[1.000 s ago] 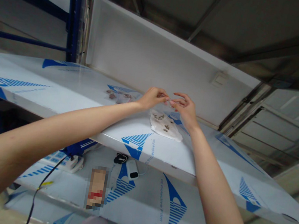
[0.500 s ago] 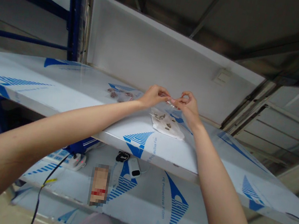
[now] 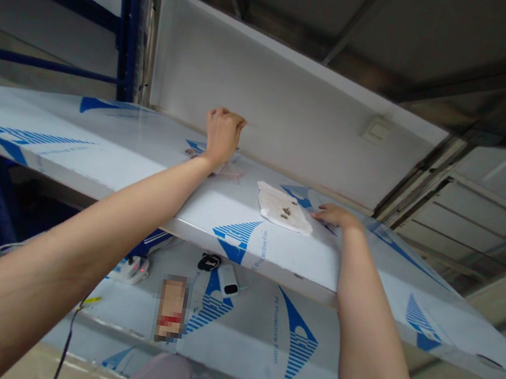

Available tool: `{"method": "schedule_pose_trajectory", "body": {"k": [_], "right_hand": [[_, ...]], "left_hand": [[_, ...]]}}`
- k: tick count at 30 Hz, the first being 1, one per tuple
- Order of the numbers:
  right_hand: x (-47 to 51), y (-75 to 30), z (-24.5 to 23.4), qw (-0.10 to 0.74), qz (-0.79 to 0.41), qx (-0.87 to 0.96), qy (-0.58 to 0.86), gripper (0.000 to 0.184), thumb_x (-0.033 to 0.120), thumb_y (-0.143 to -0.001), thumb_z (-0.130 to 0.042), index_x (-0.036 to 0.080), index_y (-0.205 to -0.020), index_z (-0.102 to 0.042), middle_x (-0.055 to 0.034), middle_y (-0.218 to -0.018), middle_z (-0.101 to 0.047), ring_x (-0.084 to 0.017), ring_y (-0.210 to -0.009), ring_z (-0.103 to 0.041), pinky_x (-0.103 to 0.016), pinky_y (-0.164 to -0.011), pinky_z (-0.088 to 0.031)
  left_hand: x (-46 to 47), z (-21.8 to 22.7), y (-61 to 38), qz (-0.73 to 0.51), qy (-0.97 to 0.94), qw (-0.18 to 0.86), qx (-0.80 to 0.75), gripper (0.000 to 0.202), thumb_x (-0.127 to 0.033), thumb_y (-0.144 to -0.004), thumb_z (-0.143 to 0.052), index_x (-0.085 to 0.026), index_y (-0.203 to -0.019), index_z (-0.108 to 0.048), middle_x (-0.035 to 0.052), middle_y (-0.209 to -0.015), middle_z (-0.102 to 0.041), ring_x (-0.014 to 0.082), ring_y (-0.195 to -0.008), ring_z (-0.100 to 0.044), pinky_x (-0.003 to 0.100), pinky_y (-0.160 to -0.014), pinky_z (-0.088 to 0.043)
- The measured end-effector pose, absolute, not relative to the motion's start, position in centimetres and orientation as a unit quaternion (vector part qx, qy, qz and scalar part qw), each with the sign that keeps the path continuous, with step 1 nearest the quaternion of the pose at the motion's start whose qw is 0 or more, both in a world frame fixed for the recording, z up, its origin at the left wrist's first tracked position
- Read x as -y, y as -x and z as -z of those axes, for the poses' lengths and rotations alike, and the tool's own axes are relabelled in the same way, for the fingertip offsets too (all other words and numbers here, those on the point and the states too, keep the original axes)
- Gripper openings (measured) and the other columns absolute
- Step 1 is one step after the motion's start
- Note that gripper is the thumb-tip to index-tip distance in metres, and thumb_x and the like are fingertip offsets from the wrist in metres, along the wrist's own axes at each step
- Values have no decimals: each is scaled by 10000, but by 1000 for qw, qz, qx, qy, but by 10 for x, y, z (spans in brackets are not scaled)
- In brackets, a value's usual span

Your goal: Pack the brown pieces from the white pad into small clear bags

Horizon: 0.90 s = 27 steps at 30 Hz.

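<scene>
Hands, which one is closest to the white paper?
The right hand, lying flat beside the white paper; the left hand is farther off, up by the wall.

A crumpled white paper towel (image 3: 281,210) lies flat on the film-covered shelf (image 3: 98,133), with a few small brown pieces (image 3: 287,211) clustered at its middle. More brown pieces (image 3: 194,153) sit well left of it, partly hidden.

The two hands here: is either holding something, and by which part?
The right hand lies open, empty; the curled left hand's hold cannot be told.
</scene>
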State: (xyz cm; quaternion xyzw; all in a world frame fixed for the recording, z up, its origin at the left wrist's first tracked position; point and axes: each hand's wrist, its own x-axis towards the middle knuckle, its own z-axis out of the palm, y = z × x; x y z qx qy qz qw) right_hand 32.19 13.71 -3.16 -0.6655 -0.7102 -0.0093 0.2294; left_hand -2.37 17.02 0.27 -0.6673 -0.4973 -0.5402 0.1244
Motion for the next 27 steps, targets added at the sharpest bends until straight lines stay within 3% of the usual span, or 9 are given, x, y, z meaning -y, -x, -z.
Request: {"method": "schedule_pose_trajectory", "body": {"k": [3, 6, 8, 11, 15, 19, 27], "right_hand": [[-127, -312, 23, 66, 14, 646, 760, 97, 268, -677, -714, 191, -733, -736, -93, -899, -747, -272, -867, -692, -336, -736, -505], [-116, -294, 14, 44, 46, 614, 786, 200, 309, -759, -673, 156, -852, -761, -126, -1011, -732, -297, -969, -677, -328, -780, -491], [-111, -285, 9, 96, 66, 600, 791, 260, 348, -788, -659, 142, -907, -763, -148, -1036, -723, -321, -1015, -661, -345, -798, -489], [-111, -276, 8, 255, 28, 629, 734, 297, 378, -834, -617, 150, -968, -753, -141, -1059, -719, -303, -1028, -659, -361, -849, -491], [-115, -263, 8, 428, -106, 723, 532, 413, 496, -831, -598, 172, -1055, -724, -121, -1223, -646, -263, -1155, -598, -404, -1011, -423], [-115, -246, 7, 451, -154, 761, 441, 481, 588, -772, -627, 209, -1051, -726, -98, -1388, -511, -250, -1320, -449, -417, -1112, -300], [-114, -222, 9, 405, -168, 782, 443, 409, 586, -777, -617, 210, -825, -769, -108, -1369, -533, -270, -1322, -443, -396, -1096, -303]], "left_hand": [[-166, 5, 18, 388, 747, 163, 514, 461, -376, -967, -343, -98, -969, -710, 154, -1005, -690, 322, -1149, -498, 506, -1032, -201], [-164, 12, 8, 278, 796, 153, 516, 435, -429, -935, -394, -139, -1041, -701, 135, -956, -698, 322, -1132, -537, 520, -1032, -176], [-163, 13, 4, 241, 811, 144, 513, 414, -446, -909, -440, -166, -1081, -692, 129, -957, -699, 321, -1116, -556, 520, -1024, -189], [-158, 8, -2, 244, 829, 119, 490, 417, -433, -914, -443, -130, -1033, -704, 160, -1022, -690, 327, -1136, -547, 504, -1023, -232], [-147, 5, -17, 301, 882, -72, 355, 363, -381, -923, -466, -114, -1054, -674, 128, -1100, -685, 235, -1053, -600, 362, -943, -390], [-140, 12, -33, 344, 882, -207, 245, 275, -273, -888, -539, -112, -1080, -652, 117, -1125, -684, 185, -1010, -618, 293, -898, -436], [-138, 13, -36, 367, 864, -237, 248, 221, -240, -867, -538, -107, -847, -713, 79, -893, -721, 164, -819, -621, 277, -778, -433]]}}
